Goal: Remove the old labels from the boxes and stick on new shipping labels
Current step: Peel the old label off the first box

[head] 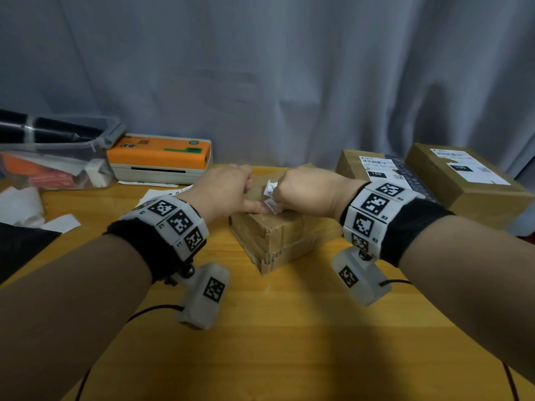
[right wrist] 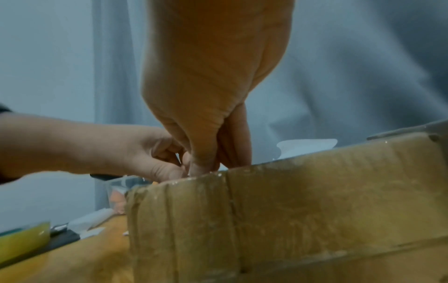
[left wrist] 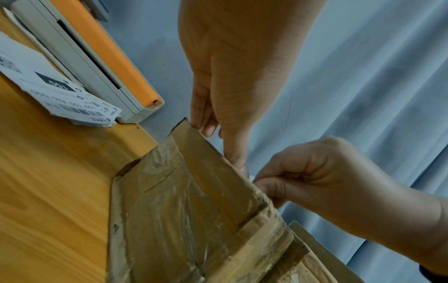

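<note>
1. Centre of the head view: a taped cardboard box (head: 278, 235) sits on the wooden table (head: 289, 328), and both hands are right on top of it, close together.
2. The right hand (head: 307, 192) has its fingers curled tight, pinching a scrap of old label (head: 271, 195) that curls up white off the box top.
3. The left hand (head: 223, 189) stretches its forefinger flat along the lid, pinning the cardboard just beside that scrap; its other fingers are tucked and grip nothing that I can see.
4. So we're mid-peel, by my reading: old label coming off, no new one on this box yet.
5. Upper right of the frame, two more boxes (head: 385, 169) wait, white labels on top of both.
6. Upper left, the orange label printer (head: 160, 159), with printed labels (head: 162, 193) lying loose in front of it.
7. Next move, I'd say: a slow, low pull while the left finger keeps the lid down. The scrap is small and could tear again.
8. Then a fresh label needs picking up from that printer side.
</note>
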